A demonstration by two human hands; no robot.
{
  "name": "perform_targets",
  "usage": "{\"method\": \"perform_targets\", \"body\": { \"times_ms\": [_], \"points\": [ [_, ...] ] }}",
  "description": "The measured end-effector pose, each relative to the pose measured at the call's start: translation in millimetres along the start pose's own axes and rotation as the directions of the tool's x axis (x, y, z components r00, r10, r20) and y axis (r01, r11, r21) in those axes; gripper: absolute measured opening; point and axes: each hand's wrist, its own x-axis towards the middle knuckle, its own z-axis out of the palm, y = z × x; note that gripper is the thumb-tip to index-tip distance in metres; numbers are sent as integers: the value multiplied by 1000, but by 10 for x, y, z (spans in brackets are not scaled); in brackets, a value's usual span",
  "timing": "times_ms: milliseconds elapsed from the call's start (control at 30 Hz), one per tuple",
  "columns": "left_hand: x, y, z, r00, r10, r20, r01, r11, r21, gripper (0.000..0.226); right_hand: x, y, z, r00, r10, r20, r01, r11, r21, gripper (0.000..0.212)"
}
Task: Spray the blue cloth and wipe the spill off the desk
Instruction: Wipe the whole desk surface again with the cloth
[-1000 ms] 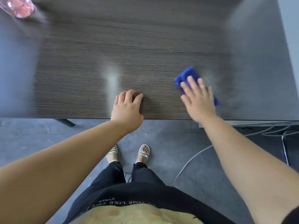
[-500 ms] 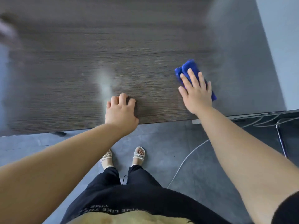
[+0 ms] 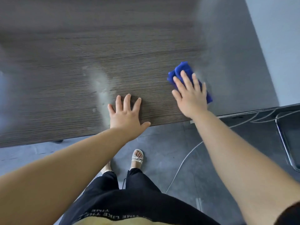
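Note:
The blue cloth lies folded on the dark wood desk near its right end. My right hand presses flat on the cloth with straight fingers, covering its near half. My left hand rests flat on the desk at the front edge, fingers spread, holding nothing. A pale wet smear runs down the desk just left of my left hand. No spray bottle is in view.
The desk's front edge runs below my hands, with grey floor beyond it. White cables trail across the floor at the right, beside a metal chair frame. A pale wall borders the desk's right end.
My left hand has opened from loosely curled to flat and spread on the desk. My right hand stays pressed on the cloth. The view has swung right, so the pink bottle has left the frame.

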Motion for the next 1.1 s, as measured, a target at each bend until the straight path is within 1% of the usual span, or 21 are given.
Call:
{"method": "perform_targets", "body": {
  "times_ms": [33,100,200,267,300,367,433,467,500,567,633,667,767,833,867,900,967,1000,1033,1067,1100],
  "points": [
    [12,3,-8,1000,-6,16,6,1000,11,90,151,140,-38,997,56,48,-57,998,9,51],
    [39,31,-18,999,-17,32,16,999,29,92,303,385,-115,981,176,76,-179,983,32,51],
    [50,23,-28,999,-19,39,16,998,57,92,93,425,-107,956,290,31,-292,954,74,52],
    [62,32,-24,999,-20,42,17,998,66,92,-251,229,22,937,348,-20,-345,935,85,56],
    [66,36,-26,999,-19,46,16,997,70,92,-433,69,75,939,341,-38,-336,937,90,61],
    [65,46,-31,998,-19,54,15,997,76,92,-684,-211,152,973,231,-26,-227,969,94,68],
    [63,46,-33,998,-23,53,18,997,81,93,-677,-260,180,998,63,4,-63,996,56,64],
    [62,44,-34,998,-23,51,18,996,86,93,-573,-184,148,1000,5,-9,-4,999,45,61],
    [66,40,-33,999,-21,48,17,996,90,93,-429,-66,88,1000,-18,1,18,999,39,59],
    [66,38,-28,999,-17,44,12,995,94,94,-139,255,-33,999,29,33,-30,999,13,57],
    [59,35,-25,999,-17,38,14,996,91,94,18,529,-81,986,131,99,-132,991,7,53],
    [62,34,-23,999,-18,35,15,996,88,94,22,601,-99,980,170,101,-171,985,9,52],
    [62,17,-7,1000,-13,25,11,996,93,94,-203,540,-73,955,287,76,-290,956,39,55],
    [57,4,12,1000,-4,13,2,995,101,94,-437,272,57,937,344,56,-346,937,39,60],
    [55,-3,11,1000,3,6,-4,994,106,93,-573,62,108,947,322,10,-322,946,41,62],
    [54,-15,4,1000,8,1,-8,995,102,90,-692,-173,133,964,263,-27,-261,964,56,64],
    [53,-46,-55,1000,10,-6,-10,999,42,81,-830,-500,194,996,85,-23,-84,995,59,64],
    [50,-83,-106,1000,7,-15,-8,1000,-19,74,-836,-544,188,1000,9,19,-10,999,53,63],
    [53,-137,-154,1000,6,-25,-8,996,-93,67,-791,-498,159,998,-50,30,48,998,51,60],
    [49,-205,-194,999,12,-36,-17,987,-163,61,-719,-394,113,997,-72,11,71,996,45,56],
    [34,-292,-219,998,20,-52,-30,976,-216,57,-642,-255,79,998,-63,-12,63,998,29,54]
  ]
}}
